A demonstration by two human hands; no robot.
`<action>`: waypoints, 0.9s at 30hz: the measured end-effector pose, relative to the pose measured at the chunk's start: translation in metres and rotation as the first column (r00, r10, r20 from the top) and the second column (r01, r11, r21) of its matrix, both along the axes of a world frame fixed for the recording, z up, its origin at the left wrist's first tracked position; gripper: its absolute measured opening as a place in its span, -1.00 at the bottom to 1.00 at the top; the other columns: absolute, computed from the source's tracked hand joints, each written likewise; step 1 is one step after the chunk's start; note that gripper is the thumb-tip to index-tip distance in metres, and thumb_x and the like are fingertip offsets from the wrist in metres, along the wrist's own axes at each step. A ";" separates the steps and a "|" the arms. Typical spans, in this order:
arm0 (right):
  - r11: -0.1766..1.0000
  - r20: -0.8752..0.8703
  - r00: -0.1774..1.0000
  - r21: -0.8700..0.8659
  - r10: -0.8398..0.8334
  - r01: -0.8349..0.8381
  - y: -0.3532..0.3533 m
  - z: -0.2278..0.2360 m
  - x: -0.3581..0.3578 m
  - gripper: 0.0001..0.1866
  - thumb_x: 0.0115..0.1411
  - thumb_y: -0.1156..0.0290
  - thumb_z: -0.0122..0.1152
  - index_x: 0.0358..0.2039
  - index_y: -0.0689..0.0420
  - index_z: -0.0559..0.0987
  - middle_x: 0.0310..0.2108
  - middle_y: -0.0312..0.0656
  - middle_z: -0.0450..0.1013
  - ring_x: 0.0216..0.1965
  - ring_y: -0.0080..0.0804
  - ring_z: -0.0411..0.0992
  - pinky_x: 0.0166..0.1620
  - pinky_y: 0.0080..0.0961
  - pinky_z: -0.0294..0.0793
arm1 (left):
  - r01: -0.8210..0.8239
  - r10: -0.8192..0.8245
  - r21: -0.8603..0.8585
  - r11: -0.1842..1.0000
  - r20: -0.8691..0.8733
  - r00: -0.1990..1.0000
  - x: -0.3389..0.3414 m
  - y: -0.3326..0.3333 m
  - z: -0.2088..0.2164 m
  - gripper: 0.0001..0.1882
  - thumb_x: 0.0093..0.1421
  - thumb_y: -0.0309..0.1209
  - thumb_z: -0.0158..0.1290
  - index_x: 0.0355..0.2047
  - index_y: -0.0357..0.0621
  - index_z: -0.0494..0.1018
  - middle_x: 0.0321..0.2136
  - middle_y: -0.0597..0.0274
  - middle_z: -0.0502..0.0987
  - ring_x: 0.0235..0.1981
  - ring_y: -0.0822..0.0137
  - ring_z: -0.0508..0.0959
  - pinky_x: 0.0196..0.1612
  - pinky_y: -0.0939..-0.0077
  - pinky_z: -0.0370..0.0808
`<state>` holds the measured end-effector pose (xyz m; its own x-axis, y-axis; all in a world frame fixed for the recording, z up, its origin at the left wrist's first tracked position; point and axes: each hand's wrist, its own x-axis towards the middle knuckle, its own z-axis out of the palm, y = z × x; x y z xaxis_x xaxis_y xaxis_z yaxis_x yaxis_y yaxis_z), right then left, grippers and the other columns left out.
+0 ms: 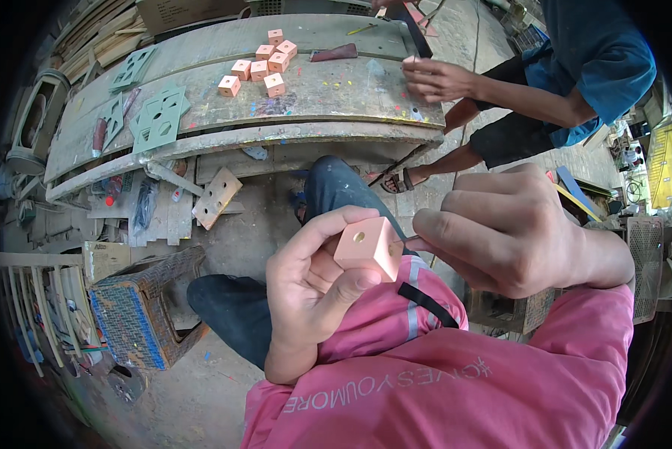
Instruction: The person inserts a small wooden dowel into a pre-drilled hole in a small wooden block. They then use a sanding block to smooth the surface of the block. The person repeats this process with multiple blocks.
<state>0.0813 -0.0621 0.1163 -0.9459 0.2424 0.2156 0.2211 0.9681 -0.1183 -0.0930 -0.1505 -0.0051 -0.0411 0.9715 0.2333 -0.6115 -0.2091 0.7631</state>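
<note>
Above the person's lap, seen from the head camera, the left hand [302,288] holds a block [351,256], pale pink with a round hole in each of two visible faces. Its fingers are curled closed around the block, the index finger across the top and the thumb pressed on the lower front edge. The right hand [511,232] is just beside it, folded nearly into a fist, with a thin tool [407,239] pinched at the fingertips. The tool's dark tip is at the block's right face, by the hole; the rest is hidden by the fingers.

Beyond the knees stands a paint-spotted table [336,93]. On it, near the middle, sits a cluster of similar blocks [259,70], some touching. Just right of them lies a dark red tube [334,53], with a yellow pencil [362,28] farther back. Green plates [160,118] with cut-out holes lie toward the left end.

At the table's right end, a co-worker in a blue shirt [609,71] has a hand [442,79] at the edge; whether it grips anything, I cannot tell. Below the table, a holed board [218,197] leans at a tilt. A blue and brown crate [130,322] stands on the floor at left. The wearer's pink shirt [433,382] fills the lower part of the view.
</note>
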 end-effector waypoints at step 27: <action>-0.171 0.671 0.727 -0.741 -0.144 0.650 0.023 0.015 -0.014 -0.66 0.21 0.17 0.15 -0.54 0.19 0.54 -0.75 -0.49 0.21 -0.71 -0.75 0.10 -0.64 -0.71 0.06 | -0.310 0.448 0.522 0.794 -0.159 0.880 0.013 0.025 -0.042 -0.49 0.09 -0.36 0.22 -0.01 -0.30 0.30 -0.20 -0.13 0.42 -0.30 0.15 0.51 -0.31 0.39 0.52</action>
<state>0.0675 -0.0387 0.1315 -0.4824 0.3052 -0.8211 0.7634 -0.3132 -0.5649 -0.0802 -0.1257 -0.0468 -0.2529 0.6577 0.7096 -0.1982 -0.7531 0.6274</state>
